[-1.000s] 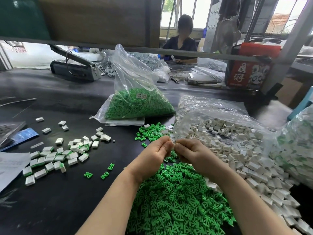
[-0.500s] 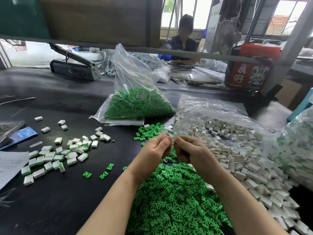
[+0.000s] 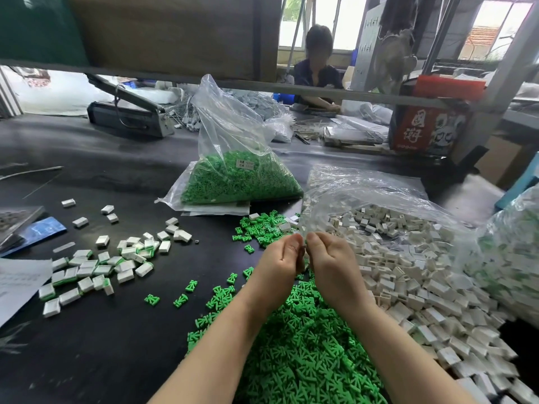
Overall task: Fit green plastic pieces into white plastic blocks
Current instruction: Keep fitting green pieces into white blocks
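My left hand [image 3: 281,263] and my right hand [image 3: 332,263] meet fingertip to fingertip above the far end of a loose heap of green plastic pieces [image 3: 306,360]. Both have curled fingers that pinch something small between them; the hands hide what it is. Just to the right, white plastic blocks [image 3: 408,272] spill out of an open clear bag. On the black table to the left lies a scatter of white blocks with green showing in them [image 3: 96,269].
A clear bag of green pieces [image 3: 239,179] stands behind my hands. Another filled bag [image 3: 510,258] sits at the far right. Single green pieces [image 3: 151,299] lie left of the heap. Papers [image 3: 20,281] cover the left edge. A person [image 3: 318,71] works at the back.
Both hands have stayed pressed together and drifted slightly up and away from me over the green heap. Nothing else on the table has moved.
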A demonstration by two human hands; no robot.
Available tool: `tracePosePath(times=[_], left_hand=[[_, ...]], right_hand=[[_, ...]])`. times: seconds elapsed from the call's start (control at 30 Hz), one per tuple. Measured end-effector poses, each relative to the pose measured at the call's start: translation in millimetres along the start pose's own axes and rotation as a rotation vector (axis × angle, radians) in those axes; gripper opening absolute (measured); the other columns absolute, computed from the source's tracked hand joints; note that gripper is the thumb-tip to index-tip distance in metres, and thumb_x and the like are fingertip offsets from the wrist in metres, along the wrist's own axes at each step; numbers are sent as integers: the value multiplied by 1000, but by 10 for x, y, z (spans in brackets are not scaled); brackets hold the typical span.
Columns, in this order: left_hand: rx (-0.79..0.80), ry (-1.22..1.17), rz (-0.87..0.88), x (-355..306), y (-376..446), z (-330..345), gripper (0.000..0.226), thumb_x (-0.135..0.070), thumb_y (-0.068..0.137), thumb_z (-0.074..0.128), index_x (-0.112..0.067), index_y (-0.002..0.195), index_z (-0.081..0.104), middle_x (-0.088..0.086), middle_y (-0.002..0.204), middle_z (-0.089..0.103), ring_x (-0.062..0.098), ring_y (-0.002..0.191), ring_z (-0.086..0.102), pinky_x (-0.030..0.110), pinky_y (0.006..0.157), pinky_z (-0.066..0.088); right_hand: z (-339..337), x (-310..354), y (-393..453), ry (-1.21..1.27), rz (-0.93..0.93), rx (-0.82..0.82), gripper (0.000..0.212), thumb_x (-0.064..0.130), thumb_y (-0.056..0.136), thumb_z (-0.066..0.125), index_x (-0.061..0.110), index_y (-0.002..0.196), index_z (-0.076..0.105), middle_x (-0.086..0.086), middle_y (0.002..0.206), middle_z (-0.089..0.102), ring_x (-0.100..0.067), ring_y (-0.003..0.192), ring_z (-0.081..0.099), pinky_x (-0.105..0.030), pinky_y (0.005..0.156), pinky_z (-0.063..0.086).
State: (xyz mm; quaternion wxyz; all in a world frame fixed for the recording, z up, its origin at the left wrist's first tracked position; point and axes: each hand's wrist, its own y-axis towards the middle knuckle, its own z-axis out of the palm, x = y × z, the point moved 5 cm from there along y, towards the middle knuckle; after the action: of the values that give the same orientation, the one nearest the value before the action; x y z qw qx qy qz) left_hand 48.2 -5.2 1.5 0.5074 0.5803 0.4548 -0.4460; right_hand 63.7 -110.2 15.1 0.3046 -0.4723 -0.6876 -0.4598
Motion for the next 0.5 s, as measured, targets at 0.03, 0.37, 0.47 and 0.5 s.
tracePosePath(times=[0.03, 0.37, 0.47, 0.5], left_hand=[[-11, 13, 1, -4, -4, 0, 33, -23, 108, 33, -16, 82, 52, -8, 66, 44, 8, 62, 39, 31, 63, 37], [-19, 62, -3, -52, -57, 25, 34, -28, 107, 33, -9, 91, 56, 5, 79, 52, 20, 78, 52, 56, 80, 48], [-15, 13, -11, -7, -30, 8, 37, -29, 107, 33, -1, 99, 55, 10, 84, 52, 23, 81, 51, 56, 80, 48], [-5, -26, -11, 14, -16, 0, 38, -28, 108, 33, 3, 100, 54, 11, 84, 52, 22, 81, 50, 54, 78, 47]], right_hand=[[-2, -10, -4, -43, -6, -9, 39, 32, 96, 42, 19, 62, 56, 10, 59, 61, -4, 52, 50, -34, 53, 39], [-3, -33, 22, 19, 27, 85, 43, 23, 104, 44, 19, 63, 59, 3, 56, 58, -13, 56, 52, -40, 57, 41], [4, 8, 26, 16, -1, 96, 44, 20, 104, 43, 23, 63, 59, 7, 56, 58, -11, 56, 52, -37, 57, 42], [18, 29, 24, 21, -10, 111, 43, 19, 104, 43, 23, 65, 59, 7, 57, 57, -12, 57, 52, -40, 57, 43]])
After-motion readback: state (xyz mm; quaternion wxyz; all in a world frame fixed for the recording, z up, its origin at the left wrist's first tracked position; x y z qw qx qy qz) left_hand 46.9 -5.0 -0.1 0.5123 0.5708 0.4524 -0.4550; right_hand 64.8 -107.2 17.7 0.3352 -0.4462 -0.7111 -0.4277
